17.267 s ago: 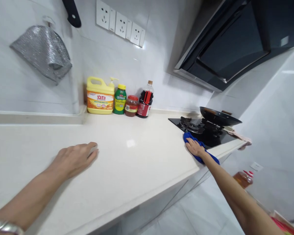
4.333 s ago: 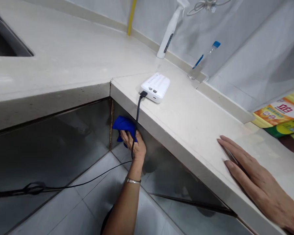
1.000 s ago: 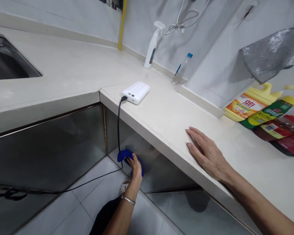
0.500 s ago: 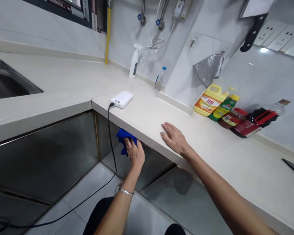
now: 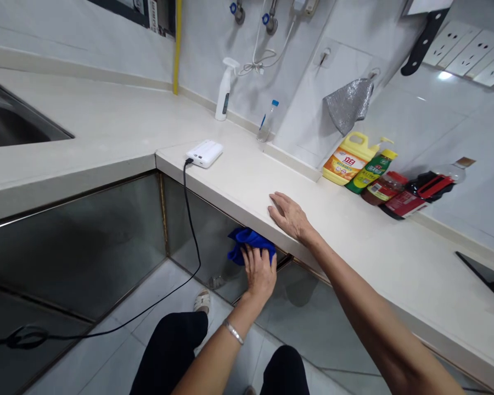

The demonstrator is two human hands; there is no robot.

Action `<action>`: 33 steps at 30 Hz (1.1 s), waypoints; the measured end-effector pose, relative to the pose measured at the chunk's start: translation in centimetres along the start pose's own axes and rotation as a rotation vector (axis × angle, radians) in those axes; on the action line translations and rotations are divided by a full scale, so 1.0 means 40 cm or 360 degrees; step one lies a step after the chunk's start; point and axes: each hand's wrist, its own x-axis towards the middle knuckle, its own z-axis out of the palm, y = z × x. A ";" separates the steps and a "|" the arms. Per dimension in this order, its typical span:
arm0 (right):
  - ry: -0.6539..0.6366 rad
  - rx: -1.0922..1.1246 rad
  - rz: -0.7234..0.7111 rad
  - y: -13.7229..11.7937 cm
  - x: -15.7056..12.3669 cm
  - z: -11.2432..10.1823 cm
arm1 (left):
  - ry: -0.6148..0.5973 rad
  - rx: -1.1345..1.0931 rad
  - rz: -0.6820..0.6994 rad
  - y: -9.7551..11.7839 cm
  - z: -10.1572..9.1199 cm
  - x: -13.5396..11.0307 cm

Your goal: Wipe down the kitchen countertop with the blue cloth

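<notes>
My left hand (image 5: 260,272), with a silver bracelet at the wrist, presses a bunched blue cloth (image 5: 251,240) against the dark glossy cabinet door (image 5: 214,230), just under the countertop's front edge. The cloth's folds stick out past my fingertips; part of it lies hidden beneath the hand. Flat on the pale countertop (image 5: 239,186), near its edge, my right hand (image 5: 290,218) rests with fingers apart and nothing in it.
A white power bank (image 5: 205,153) with a black cable (image 5: 192,230) hanging down lies at the counter corner. Behind stand a spray bottle (image 5: 223,93), a clear bottle (image 5: 267,125) and a yellow detergent jug (image 5: 346,159). A knife (image 5: 424,44) hangs at upper right; a sink (image 5: 20,120) is left.
My left hand and the blue cloth have moved right along the top of the cabinet door. My right hand stays at the same spot on the counter. The view has tipped slightly downward.
</notes>
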 end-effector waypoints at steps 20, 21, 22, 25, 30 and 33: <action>-0.0023 0.0050 0.0042 -0.006 -0.006 -0.019 | -0.0176 0.0290 -0.0085 -0.040 -0.069 0.088; -0.0024 0.0051 0.0034 -0.005 -0.006 -0.019 | -0.0178 0.0298 -0.0085 -0.061 -0.080 0.105; -0.0024 0.0055 0.0027 -0.005 -0.006 -0.019 | -0.0172 0.0300 -0.0100 -0.082 -0.090 0.121; -0.0009 0.0065 0.0013 -0.004 -0.010 -0.017 | -0.0148 0.0299 -0.0165 -0.141 -0.120 0.166; 0.0002 0.0052 0.0021 -0.008 -0.014 -0.011 | -0.0074 0.0331 -0.0239 -0.224 -0.164 0.235; -0.0001 0.0034 0.0014 -0.010 -0.015 -0.009 | -0.0012 0.0319 -0.0300 -0.269 -0.181 0.274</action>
